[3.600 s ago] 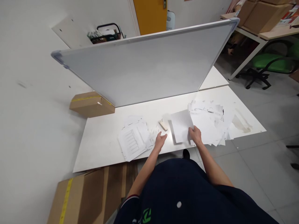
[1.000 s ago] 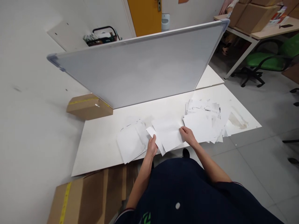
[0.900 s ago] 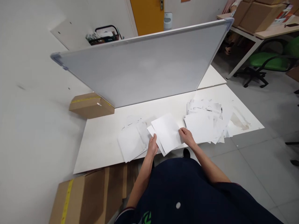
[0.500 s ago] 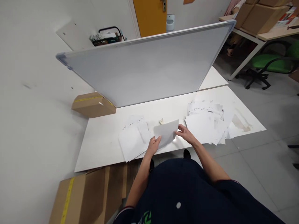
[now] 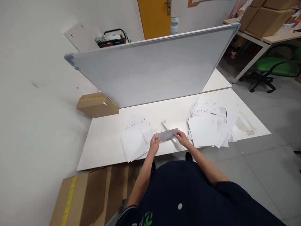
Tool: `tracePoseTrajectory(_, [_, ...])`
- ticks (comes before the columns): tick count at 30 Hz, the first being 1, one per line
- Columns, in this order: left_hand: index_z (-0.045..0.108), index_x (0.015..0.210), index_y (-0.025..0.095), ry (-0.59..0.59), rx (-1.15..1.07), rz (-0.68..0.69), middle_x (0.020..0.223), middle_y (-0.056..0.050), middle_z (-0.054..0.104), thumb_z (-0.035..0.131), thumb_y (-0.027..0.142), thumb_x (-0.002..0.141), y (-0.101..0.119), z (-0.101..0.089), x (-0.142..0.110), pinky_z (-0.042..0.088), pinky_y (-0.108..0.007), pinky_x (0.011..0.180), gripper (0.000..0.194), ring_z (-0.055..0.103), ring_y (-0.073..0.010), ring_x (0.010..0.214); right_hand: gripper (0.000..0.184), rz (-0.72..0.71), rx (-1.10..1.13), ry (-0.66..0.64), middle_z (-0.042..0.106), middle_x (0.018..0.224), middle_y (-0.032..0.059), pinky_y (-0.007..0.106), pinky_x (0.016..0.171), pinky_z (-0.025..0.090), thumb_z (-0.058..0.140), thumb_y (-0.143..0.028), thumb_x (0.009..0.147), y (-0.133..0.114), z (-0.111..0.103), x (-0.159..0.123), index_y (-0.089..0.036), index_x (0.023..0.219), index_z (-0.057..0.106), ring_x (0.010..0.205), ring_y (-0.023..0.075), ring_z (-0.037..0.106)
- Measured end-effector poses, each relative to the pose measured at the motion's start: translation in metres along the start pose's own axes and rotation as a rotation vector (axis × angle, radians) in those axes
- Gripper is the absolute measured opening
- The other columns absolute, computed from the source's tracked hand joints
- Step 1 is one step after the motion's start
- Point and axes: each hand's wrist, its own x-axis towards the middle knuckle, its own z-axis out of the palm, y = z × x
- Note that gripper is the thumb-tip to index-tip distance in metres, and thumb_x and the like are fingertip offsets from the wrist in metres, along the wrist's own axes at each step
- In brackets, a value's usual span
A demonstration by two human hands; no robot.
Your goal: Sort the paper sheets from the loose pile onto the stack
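Observation:
A white sheet of paper [image 5: 166, 135] is held up between my two hands, tilted so that it looks like a narrow strip. My left hand [image 5: 154, 144] grips its left end, thumb on the near face. At the right end, my right hand [image 5: 182, 138] pinches the edge. Just beyond the sheet lies a small cream-coloured, stick-like object [image 5: 165, 125], partly hidden by the paper. To the left is a loose stack of white sheets [image 5: 134, 142]. A larger, untidy pile of papers [image 5: 204, 128] sits on the right.
A large whiteboard [image 5: 150, 69] stands on the white table [image 5: 105, 144]. One cardboard box [image 5: 97, 106] sits at its left end, and more boxes [image 5: 80, 194] stand below on my left. A green chair [image 5: 270, 64] and another desk [image 5: 270, 39] are at the far right.
The sheet has tipped flatter and now looks narrower, showing more of the cream stick behind it. Both hands still hold it. The view has shifted slightly.

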Motion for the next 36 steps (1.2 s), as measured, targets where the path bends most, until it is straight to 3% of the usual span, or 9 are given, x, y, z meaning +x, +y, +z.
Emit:
tracePoseTrajectory(8, [0.059,0.083,0.019,0.003,0.015,0.041,0.073,0.000,0.059,0.059,0.037,0.074,0.008,0.003,-0.001,0.042,-0.026,0.073,0.021,0.054,-0.0148,0.073,0.036,0.006,-0.008,0.007,0.064,0.100,0.0073,0.035,0.084,0.043,0.048,-0.038,0.078,0.001,-0.002,-0.001,-0.016,0.104,0.057,0.094,0.0197,0.056])
tracePoseTrajectory(13, [0.058,0.084,0.017,0.059,-0.056,0.035,0.079,-0.001,0.063,0.058,0.040,0.075,0.006,0.003,0.000,0.042,-0.029,0.081,0.025,0.056,-0.0148,0.079,0.035,0.045,-0.096,-0.059,0.065,0.092,0.0055,0.031,0.078,0.043,0.050,-0.040,0.076,-0.010,-0.009,-0.004,-0.016,0.099,0.062,0.087,0.0191,0.058])
tracePoseTrajectory(16, [0.058,0.090,0.016,0.120,-0.186,0.011,0.084,-0.003,0.065,0.059,0.040,0.073,0.011,-0.002,0.003,0.042,-0.032,0.085,0.030,0.058,-0.0154,0.083,0.030,0.023,-0.257,-0.141,0.065,0.080,0.0033,0.027,0.070,0.043,0.048,-0.041,0.080,-0.030,-0.019,-0.003,-0.016,0.085,0.064,0.075,0.0172,0.058])
tracePoseTrajectory(18, [0.058,0.091,0.017,0.142,-0.242,0.008,0.087,-0.004,0.065,0.062,0.039,0.071,0.016,-0.008,0.005,0.042,-0.033,0.086,0.030,0.059,-0.0159,0.085,0.027,-0.068,-0.426,-0.163,0.065,0.082,0.0034,0.026,0.069,0.041,0.043,-0.037,0.084,-0.049,-0.025,-0.002,-0.018,0.088,0.062,0.076,0.0165,0.057])
tracePoseTrajectory(22, [0.060,0.089,0.019,0.157,-0.083,0.068,0.090,-0.005,0.064,0.066,0.028,0.066,0.018,-0.024,0.006,0.039,-0.034,0.090,0.025,0.058,-0.0174,0.090,0.024,-0.175,-0.927,-0.177,0.061,0.095,0.0077,0.026,0.068,0.037,0.035,-0.022,0.089,-0.085,-0.030,0.000,-0.019,0.098,0.057,0.083,0.0182,0.056])
tracePoseTrajectory(25, [0.061,0.097,0.022,0.132,0.158,0.105,0.104,-0.006,0.060,0.066,0.019,0.064,0.009,-0.031,0.005,0.034,-0.037,0.097,0.034,0.053,-0.0201,0.103,0.025,-0.119,-1.238,-0.248,0.057,0.096,0.0110,0.028,0.066,0.035,0.034,-0.009,0.086,-0.098,-0.024,-0.001,-0.018,0.098,0.055,0.083,0.0203,0.055])
tracePoseTrajectory(28, [0.061,0.101,0.023,0.063,0.253,0.093,0.112,-0.006,0.057,0.065,0.014,0.062,-0.010,-0.025,0.003,0.030,-0.038,0.101,0.041,0.049,-0.0222,0.111,0.028,-0.087,-1.365,-0.319,0.056,0.096,0.0128,0.030,0.067,0.036,0.035,-0.004,0.084,-0.093,-0.011,-0.002,-0.017,0.101,0.052,0.085,0.0223,0.054])
tracePoseTrajectory(32, [0.062,0.095,0.022,0.023,0.211,-0.011,0.102,-0.006,0.061,0.063,0.015,0.064,-0.036,-0.009,0.003,0.033,-0.039,0.098,0.032,0.053,-0.0227,0.106,0.029,-0.032,-1.392,-0.380,0.056,0.098,0.0130,0.031,0.070,0.037,0.035,-0.005,0.084,-0.078,0.002,-0.003,-0.017,0.104,0.052,0.088,0.0227,0.054])
tracePoseTrajectory(36, [0.063,0.087,0.021,0.042,0.206,-0.055,0.086,-0.006,0.064,0.063,0.021,0.068,-0.047,-0.002,0.004,0.036,-0.040,0.093,0.019,0.056,-0.0245,0.095,0.027,-0.036,-1.378,-0.381,0.058,0.097,0.0129,0.032,0.070,0.036,0.036,-0.006,0.085,-0.072,0.004,-0.004,-0.017,0.103,0.051,0.089,0.0229,0.054])
